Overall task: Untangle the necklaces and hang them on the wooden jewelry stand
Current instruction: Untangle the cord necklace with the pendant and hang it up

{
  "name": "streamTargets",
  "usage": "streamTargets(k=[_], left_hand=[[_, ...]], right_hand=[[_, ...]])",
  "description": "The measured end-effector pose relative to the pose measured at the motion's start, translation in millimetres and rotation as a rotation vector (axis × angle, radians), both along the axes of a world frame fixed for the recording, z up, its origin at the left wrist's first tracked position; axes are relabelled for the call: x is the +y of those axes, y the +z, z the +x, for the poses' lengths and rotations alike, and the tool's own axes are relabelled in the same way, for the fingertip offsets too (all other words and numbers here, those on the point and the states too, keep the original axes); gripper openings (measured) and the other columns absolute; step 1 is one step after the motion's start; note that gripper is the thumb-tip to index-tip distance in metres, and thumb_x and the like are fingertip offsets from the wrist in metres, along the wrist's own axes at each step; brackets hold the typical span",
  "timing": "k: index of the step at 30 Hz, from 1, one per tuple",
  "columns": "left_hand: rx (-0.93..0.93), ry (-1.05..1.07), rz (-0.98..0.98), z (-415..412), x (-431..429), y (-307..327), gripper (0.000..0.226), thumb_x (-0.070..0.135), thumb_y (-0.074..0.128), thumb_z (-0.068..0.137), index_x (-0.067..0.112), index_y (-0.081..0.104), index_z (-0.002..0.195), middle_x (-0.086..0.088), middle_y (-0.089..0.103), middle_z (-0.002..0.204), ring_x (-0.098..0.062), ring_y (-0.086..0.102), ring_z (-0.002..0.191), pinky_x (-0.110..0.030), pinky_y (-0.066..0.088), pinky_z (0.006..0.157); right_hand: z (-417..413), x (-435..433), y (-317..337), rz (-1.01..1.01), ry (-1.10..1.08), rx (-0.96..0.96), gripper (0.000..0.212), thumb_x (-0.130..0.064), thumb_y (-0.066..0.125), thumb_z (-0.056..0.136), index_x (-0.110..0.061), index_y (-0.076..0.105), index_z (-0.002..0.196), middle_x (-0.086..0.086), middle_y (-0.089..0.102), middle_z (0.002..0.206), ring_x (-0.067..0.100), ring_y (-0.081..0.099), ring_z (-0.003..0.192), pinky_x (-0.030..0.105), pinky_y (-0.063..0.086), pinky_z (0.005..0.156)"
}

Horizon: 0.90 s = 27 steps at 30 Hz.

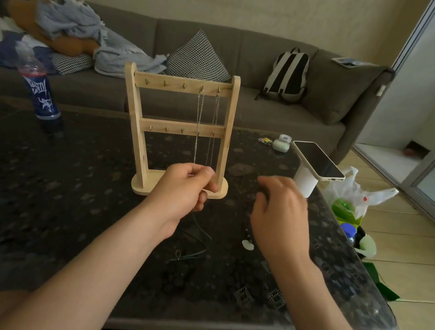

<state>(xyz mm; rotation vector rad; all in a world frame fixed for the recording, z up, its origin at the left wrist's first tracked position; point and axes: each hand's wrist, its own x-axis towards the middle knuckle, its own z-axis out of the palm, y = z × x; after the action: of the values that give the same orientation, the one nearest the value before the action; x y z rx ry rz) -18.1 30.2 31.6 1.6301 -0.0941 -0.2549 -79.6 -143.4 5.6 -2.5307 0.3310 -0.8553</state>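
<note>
While two silver chains (199, 110) hang from the right-hand hooks on the top rail of the wooden jewelry stand (182, 128), one dark cord necklace (178, 253) is not yet up. It trails from under my left hand (185, 185) down to the tabletop (76, 205), where its slack lies in a loose curve ending in a small loop.

Left hand: just in front of the stand's base, fingers (203, 197) curled in, apparently pinching the upper end of the cord.

Right hand (279, 215): hovers to the right, motion-blurred, fingers loosely bent. I cannot tell whether it has hold of anything.

A small white pendant (247, 244) with a few dark beads lies on the tabletop between the hands, near the right wrist. I cannot tell whether it belongs to the cord.

Handling notes (judgement):
- Cord is very light and limp and will not hold a shape, so it needs guiding at two points.
- Thin, so a fingertip pinch is the only secure hold.
- Best grip is near the end loop, keeping it open to slip over a free hook.
- Lift slowly, because the slack may snag the stand's base or swing into the hung chains.
</note>
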Motion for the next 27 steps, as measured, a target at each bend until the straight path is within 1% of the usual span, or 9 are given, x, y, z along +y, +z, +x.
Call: streamTargets(k=[2, 6, 7, 9, 11, 14, 22, 25, 27], left_hand=[[0.000, 0.035, 0.003, 1.2, 1.7, -0.9, 0.015, 0.024, 0.061, 0.108, 0.020, 0.073, 0.116, 0.001, 0.074, 0.089, -0.009, 0.054, 0.065, -0.027, 0.051, 0.066], [0.024, 0.121, 0.057, 6.0, 7.4, -2.0, 0.016, 0.023, 0.062, 0.107, 0.022, 0.073, 0.119, 0.002, 0.080, 0.097, -0.012, 0.054, 0.066, -0.027, 0.047, 0.060], [0.018, 0.142, 0.097, 6.9, 9.5, -2.3, 0.015, 0.024, 0.062, 0.107, 0.023, 0.073, 0.118, 0.004, 0.080, 0.098, -0.016, 0.058, 0.071, -0.030, 0.052, 0.065], [-0.007, 0.176, 0.180, 9.1, 15.0, -3.4, 0.014, 0.024, 0.061, 0.108, 0.024, 0.075, 0.109, 0.007, 0.079, 0.098, -0.026, 0.068, 0.097, -0.042, 0.057, 0.093], [-0.032, 0.207, 0.248, 10.8, 20.2, -3.1, 0.022, 0.024, 0.059, 0.109, 0.023, 0.079, 0.100, 0.013, 0.072, 0.097, -0.021, 0.063, 0.110, -0.042, 0.046, 0.108], [-0.041, 0.249, 0.310, 16.4, 25.0, -4.4, 0.026, 0.024, 0.058, 0.110, 0.021, 0.080, 0.096, 0.017, 0.065, 0.095, -0.009, 0.053, 0.106, -0.038, 0.040, 0.104], [-0.039, 0.239, 0.295, 22.7, 24.2, -9.1, 0.020, 0.022, 0.053, 0.111, 0.021, 0.071, 0.102, 0.000, 0.069, 0.112, -0.017, 0.058, 0.114, -0.034, 0.037, 0.093], [-0.051, 0.230, 0.271, 24.2, 23.9, -8.9, 0.019, 0.024, 0.054, 0.111, 0.021, 0.071, 0.105, 0.003, 0.069, 0.108, -0.011, 0.059, 0.103, -0.033, 0.039, 0.092], [-0.072, 0.249, 0.243, 23.9, 23.7, -7.1, 0.019, 0.025, 0.054, 0.111, 0.018, 0.071, 0.108, 0.007, 0.067, 0.103, -0.005, 0.056, 0.092, -0.025, 0.043, 0.087]], right_hand=[[-3.6, 8.7, -7.5, -0.162, -0.068, 0.174, 0.036, -0.013, 0.064, 0.102, -0.018, 0.067, 0.138, 0.005, 0.051, 0.152, 0.025, 0.047, 0.139, 0.033, 0.055, 0.084], [-0.6, 19.6, -15.0, -0.153, 0.215, 0.196, 0.033, -0.014, 0.068, 0.101, -0.021, 0.072, 0.133, 0.000, 0.066, 0.129, 0.017, 0.058, 0.117, 0.033, 0.058, 0.092], [2.6, 22.0, -16.4, -0.080, 0.304, 0.242, 0.031, -0.017, 0.066, 0.103, -0.023, 0.072, 0.133, -0.003, 0.069, 0.125, 0.012, 0.062, 0.113, 0.032, 0.058, 0.097], [10.0, 30.6, -21.2, -0.033, 0.408, 0.360, 0.027, -0.022, 0.064, 0.105, -0.025, 0.072, 0.131, -0.008, 0.072, 0.125, 0.006, 0.065, 0.113, 0.032, 0.056, 0.103], [19.4, 41.5, -29.9, -0.046, 0.442, 0.409, 0.024, -0.025, 0.064, 0.105, -0.027, 0.073, 0.127, -0.008, 0.073, 0.123, 0.008, 0.066, 0.113, 0.037, 0.056, 0.105], [33.2, 59.5, -40.3, -0.038, 0.469, 0.465, 0.021, -0.027, 0.064, 0.105, -0.026, 0.075, 0.123, -0.006, 0.074, 0.118, 0.011, 0.067, 0.110, 0.039, 0.058, 0.101], [63.2, 94.3, -48.9, -0.152, 0.428, 0.596, 0.020, -0.026, 0.072, 0.101, -0.015, 0.073, 0.118, 0.004, 0.071, 0.112, 0.020, 0.069, 0.099, 0.039, 0.061, 0.092], [70.4, 95.6, -45.3, -0.270, 0.449, 0.661, 0.015, -0.020, 0.070, 0.101, -0.013, 0.068, 0.115, 0.007, 0.068, 0.108, 0.021, 0.066, 0.093, 0.037, 0.060, 0.087], [73.5, 92.2, -42.2, -0.204, 0.436, 0.686, 0.004, -0.019, 0.066, 0.103, -0.015, 0.067, 0.104, 0.006, 0.067, 0.102, 0.020, 0.064, 0.088, 0.036, 0.059, 0.082]])
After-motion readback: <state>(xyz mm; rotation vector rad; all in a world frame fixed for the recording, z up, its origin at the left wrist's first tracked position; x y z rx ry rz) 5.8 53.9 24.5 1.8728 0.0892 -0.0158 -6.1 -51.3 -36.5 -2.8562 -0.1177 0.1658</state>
